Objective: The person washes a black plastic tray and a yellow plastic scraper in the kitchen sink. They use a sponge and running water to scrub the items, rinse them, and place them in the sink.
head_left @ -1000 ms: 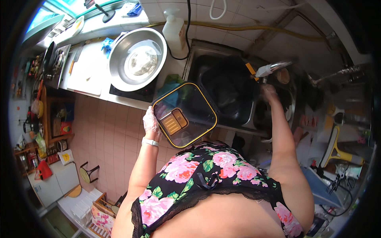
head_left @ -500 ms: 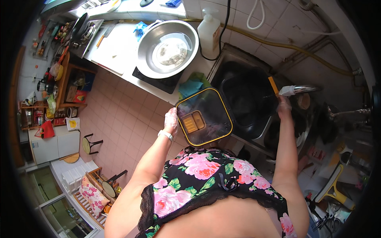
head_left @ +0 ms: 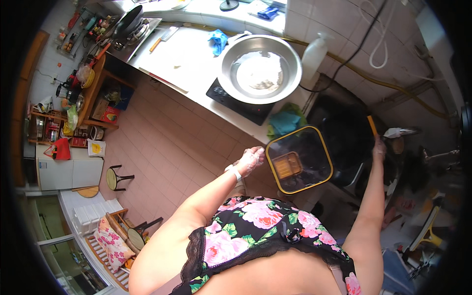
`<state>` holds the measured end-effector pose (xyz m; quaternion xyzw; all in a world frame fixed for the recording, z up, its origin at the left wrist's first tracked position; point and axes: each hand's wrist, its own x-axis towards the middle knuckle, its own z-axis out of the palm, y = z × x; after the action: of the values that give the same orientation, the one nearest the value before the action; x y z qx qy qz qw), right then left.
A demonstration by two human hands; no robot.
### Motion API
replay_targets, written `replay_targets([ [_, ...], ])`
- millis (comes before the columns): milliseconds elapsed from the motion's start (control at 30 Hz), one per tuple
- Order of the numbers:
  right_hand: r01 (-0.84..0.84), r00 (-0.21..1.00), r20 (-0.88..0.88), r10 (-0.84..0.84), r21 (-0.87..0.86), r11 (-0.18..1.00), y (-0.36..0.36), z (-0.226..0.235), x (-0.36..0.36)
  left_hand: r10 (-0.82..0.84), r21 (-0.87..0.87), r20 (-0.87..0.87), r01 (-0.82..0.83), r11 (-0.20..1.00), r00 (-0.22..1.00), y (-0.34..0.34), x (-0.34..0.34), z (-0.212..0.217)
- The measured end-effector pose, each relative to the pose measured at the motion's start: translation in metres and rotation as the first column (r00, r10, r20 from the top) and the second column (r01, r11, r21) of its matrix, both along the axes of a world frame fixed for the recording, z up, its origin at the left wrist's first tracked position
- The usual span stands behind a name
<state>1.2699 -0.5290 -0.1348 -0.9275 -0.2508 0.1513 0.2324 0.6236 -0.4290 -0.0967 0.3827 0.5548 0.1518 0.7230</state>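
Yellow-rimmed lid (head_left: 309, 160): positioned left of the black tub (head_left: 344, 130)
Left hand (head_left: 251, 159): held just beside the lid, fingers relaxed, nothing clamped
Right hand (head_left: 378, 147): placed at the orange tab (head_left: 372, 125); grip cannot be told

From my end I can see 2 hands at work. The gloved left hand (head_left: 251, 159) is mid-frame, right beside a clear square lid (head_left: 309, 156) with a yellow rim, but I can't tell if they're touching. The right hand (head_left: 378, 148) is at the lower end of a yellow strip (head_left: 371, 124), right side of the frame, grip too blurry to call. Top middle I've got a steel basin (head_left: 291, 73) of liquid on a black cooktop (head_left: 227, 98), teal cloth (head_left: 285, 123) to its lower right. Knife (head_left: 167, 35) is upper left, stool (head_left: 114, 179) far left.
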Motion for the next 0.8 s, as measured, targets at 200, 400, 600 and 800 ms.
replay_targets([
  [200, -0.029, 0.884, 0.466, -0.037, 0.133, 0.991, -0.019, 0.104, -0.134, 0.199, 0.213, 0.028, -0.200, 0.956, 0.980, 0.048, -0.139, 0.033],
  [400, 0.160, 0.987, -0.042, -0.158, 0.448, 0.880, -0.054, 0.065, -0.118, 0.109, 0.135, -0.013, -0.106, 0.985, 0.994, 0.144, -0.159, 0.108],
  [600, 0.079, 0.886, 0.436, -0.158, 0.195, 0.978, 0.001, 0.146, -0.221, -0.068, 0.458, -0.045, 0.081, 0.885, 0.997, 0.257, -0.104, 0.097],
  [800, -0.181, 0.967, 0.226, 0.114, 0.302, 0.936, 0.099, 0.144, -0.278, -0.137, 0.444, 0.016, 0.115, 0.889, 0.991, 0.349, -0.107, -0.014],
])
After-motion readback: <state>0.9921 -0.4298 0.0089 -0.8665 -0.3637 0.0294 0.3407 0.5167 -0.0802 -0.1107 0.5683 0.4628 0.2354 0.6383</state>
